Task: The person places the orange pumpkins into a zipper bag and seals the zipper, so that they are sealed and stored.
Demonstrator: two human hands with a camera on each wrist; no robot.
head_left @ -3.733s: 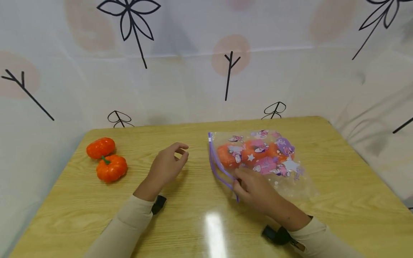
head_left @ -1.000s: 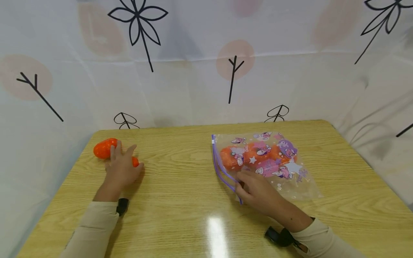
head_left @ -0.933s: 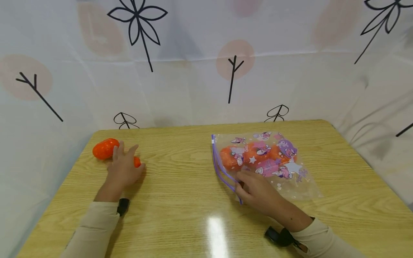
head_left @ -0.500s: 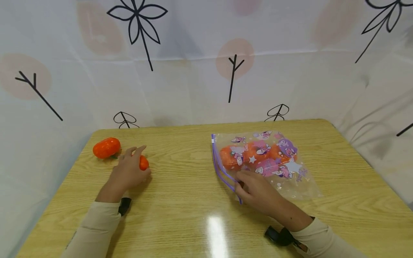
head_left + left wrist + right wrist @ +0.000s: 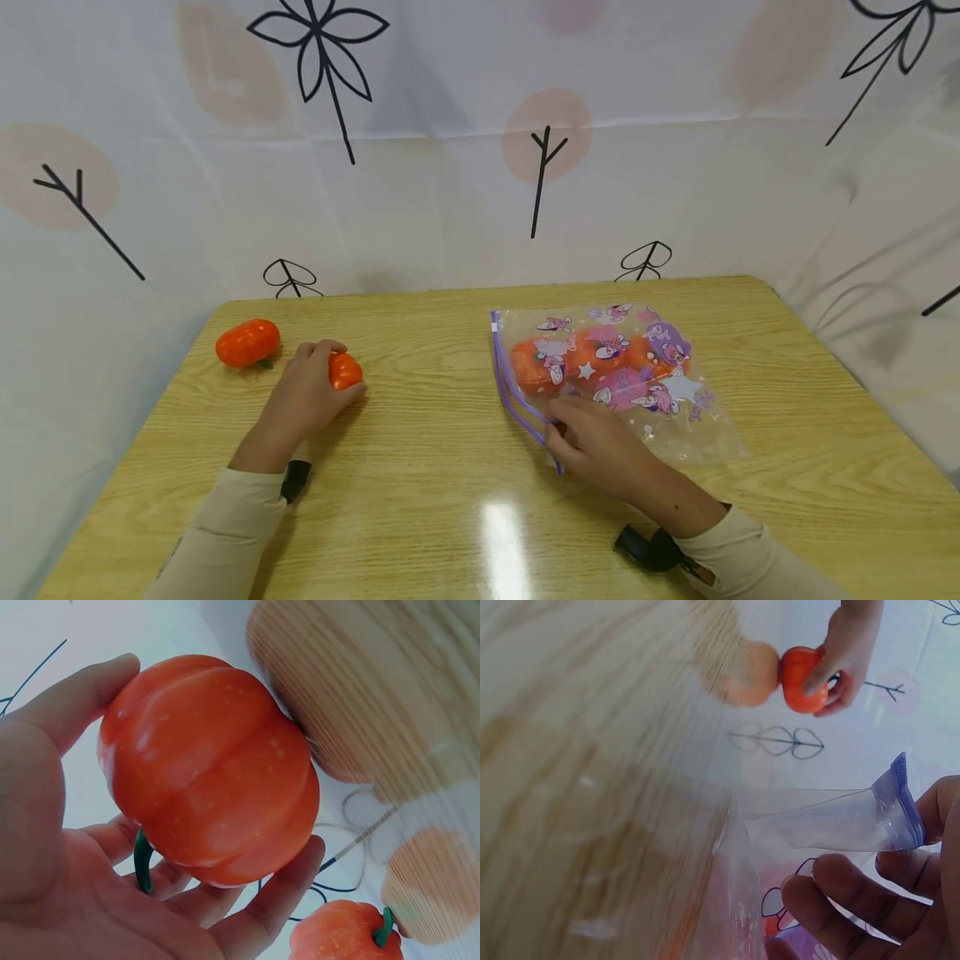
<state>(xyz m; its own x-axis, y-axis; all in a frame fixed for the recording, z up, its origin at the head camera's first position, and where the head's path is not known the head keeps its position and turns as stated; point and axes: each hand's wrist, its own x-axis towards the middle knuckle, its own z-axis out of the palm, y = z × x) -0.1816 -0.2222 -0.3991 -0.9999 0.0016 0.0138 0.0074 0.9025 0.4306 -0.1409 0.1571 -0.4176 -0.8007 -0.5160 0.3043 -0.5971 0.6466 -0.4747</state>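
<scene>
My left hand (image 5: 307, 392) grips a small orange toy pumpkin (image 5: 210, 765), thumb on one side and fingers curled round the other. In the left wrist view its green stem (image 5: 142, 861) points toward the palm. A second toy pumpkin (image 5: 248, 343) lies on the table to the left of that hand. On the right, my right hand (image 5: 592, 437) holds the mouth edge of a clear printed zip bag (image 5: 697, 433) near its purple zip strip (image 5: 898, 806). Several orange pumpkins (image 5: 534, 367) lie inside the bag, partly hidden by the prints.
Everything rests on a light wood-grain table (image 5: 420, 475), whose far edge meets a white cloth backdrop (image 5: 442, 200) with plant drawings. Black wrist straps with cameras (image 5: 648, 550) sit below the hands. A bright reflection crosses the front of the table.
My left hand has reached over to the pumpkins, taken hold of the nearer one and moved it a little to the right. The right hand and the bag have stayed in place.
</scene>
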